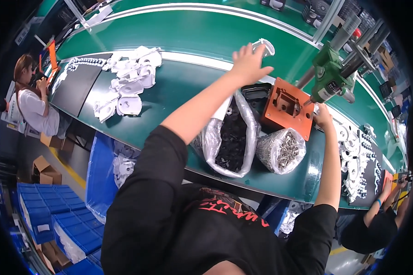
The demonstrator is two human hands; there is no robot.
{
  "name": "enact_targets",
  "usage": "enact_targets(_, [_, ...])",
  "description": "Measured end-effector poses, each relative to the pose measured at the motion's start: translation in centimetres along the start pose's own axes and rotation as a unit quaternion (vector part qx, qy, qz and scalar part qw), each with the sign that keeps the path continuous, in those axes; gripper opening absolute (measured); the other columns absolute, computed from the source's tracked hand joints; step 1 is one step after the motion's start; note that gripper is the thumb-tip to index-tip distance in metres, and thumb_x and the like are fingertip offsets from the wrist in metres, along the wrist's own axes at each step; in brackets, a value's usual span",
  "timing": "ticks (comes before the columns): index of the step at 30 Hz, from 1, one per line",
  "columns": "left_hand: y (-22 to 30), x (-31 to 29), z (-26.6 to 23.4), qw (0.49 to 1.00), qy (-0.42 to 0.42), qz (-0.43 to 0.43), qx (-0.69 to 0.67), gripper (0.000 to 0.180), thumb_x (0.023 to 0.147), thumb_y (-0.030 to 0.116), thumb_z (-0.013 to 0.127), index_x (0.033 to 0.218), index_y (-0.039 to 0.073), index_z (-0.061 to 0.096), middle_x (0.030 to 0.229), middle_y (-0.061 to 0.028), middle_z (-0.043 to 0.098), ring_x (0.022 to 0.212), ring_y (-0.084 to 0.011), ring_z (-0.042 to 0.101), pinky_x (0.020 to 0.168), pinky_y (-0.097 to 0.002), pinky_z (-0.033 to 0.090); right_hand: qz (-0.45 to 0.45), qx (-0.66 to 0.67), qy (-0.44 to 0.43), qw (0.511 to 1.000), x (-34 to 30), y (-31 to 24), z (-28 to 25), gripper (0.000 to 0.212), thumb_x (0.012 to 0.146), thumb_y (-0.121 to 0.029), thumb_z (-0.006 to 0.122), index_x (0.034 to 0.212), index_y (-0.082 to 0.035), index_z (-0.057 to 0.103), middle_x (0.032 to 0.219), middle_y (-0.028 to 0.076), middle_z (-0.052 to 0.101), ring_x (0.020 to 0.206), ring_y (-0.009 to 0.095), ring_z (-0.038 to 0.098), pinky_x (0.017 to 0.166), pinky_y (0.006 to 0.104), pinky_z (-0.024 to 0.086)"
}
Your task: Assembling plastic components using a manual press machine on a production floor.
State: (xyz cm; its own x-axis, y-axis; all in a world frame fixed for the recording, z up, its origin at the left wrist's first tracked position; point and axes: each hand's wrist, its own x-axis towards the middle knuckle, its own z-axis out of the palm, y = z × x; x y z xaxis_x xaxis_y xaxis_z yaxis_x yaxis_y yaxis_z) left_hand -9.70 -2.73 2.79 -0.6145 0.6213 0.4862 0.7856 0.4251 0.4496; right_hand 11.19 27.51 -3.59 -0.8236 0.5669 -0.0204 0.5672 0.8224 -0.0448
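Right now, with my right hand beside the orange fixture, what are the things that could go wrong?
Your right hand is close to the green machine head; if this came down, fingers might be pinched against the orange fixture.
The open bag of small metal parts stands between your forearms; a knock could spill them.
Your left hand is spread by a white piece and might nudge it.

The bench (176,94) is dark green, fixture (291,121) orange, machine head (328,71) green, loose parts (126,86) white, screws (287,153) silvery, shirt (186,229) black with red lettering (210,208).
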Motion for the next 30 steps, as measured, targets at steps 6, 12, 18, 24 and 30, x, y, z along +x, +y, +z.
enact_targets(6, [-8.7,-12.3,-13.8,0.953,0.055,-0.126,0.272,0.027,0.064,0.013,0.059,0.086,-0.002,0.059,0.074,-0.0207,0.06,0.081,-0.0388,0.058,0.075,-0.0463,0.047,-0.004,0.106,-0.042,0.994,0.2,3.6,0.6,0.082,0.066,-0.038,0.075,0.133,-0.013,0.035,0.124,0.02,0.054,0.116,0.038,0.049,0.095,0.0403,0.038])
enact_targets(12, [-15.8,-23.1,-19.9,0.894,-0.013,-0.3,0.331,0.036,0.07,0.022,0.07,0.103,0.015,0.057,0.12,-0.0142,0.044,0.114,-0.0339,0.041,0.086,-0.0505,0.035,-0.065,0.299,0.124,0.944,-1.2,3.3,0.3,0.074,0.071,-0.038,0.074,0.13,-0.01,0.039,0.11,0.023,0.054,0.099,0.031,0.055,0.087,0.036,0.042])
enact_targets(18, [-17.5,-22.9,-20.1,0.941,-0.178,-0.251,0.143,0.03,0.073,0.022,0.068,0.098,0.014,0.054,0.106,-0.0058,0.056,0.106,-0.0273,0.051,0.086,-0.0507,0.034,0.058,0.386,0.256,0.884,-7.8,2.5,-3.7,0.052,0.085,-0.035,0.064,0.121,-0.001,0.048,0.074,0.0,0.048,0.065,0.008,0.04,0.057,0.022,0.031])
enact_targets(24, [-14.9,-23.9,-20.7,0.88,-0.162,-0.316,0.315,0.053,0.071,0.016,0.061,0.122,0.016,0.045,0.12,-0.0073,0.051,0.119,-0.0282,0.042,0.098,-0.0643,0.023,0.046,0.492,0.263,0.829,-17.1,-0.2,-6.0,0.039,0.089,-0.021,0.056,0.122,-0.001,0.049,0.1,0.004,0.054,0.089,0.01,0.049,0.079,0.0225,0.038])
enact_targets(30, [-17.8,-24.9,-20.5,0.927,-0.116,-0.271,0.234,0.034,0.076,0.008,0.057,0.11,0.008,0.054,0.101,-0.0186,0.061,0.098,-0.0369,0.056,0.083,-0.0439,0.043,-0.021,0.552,0.238,0.799,-21.3,-3.4,-5.7,0.04,0.088,-0.009,0.049,0.126,0.002,0.043,0.114,0.01,0.055,0.104,0.015,0.05,0.091,0.0285,0.038])
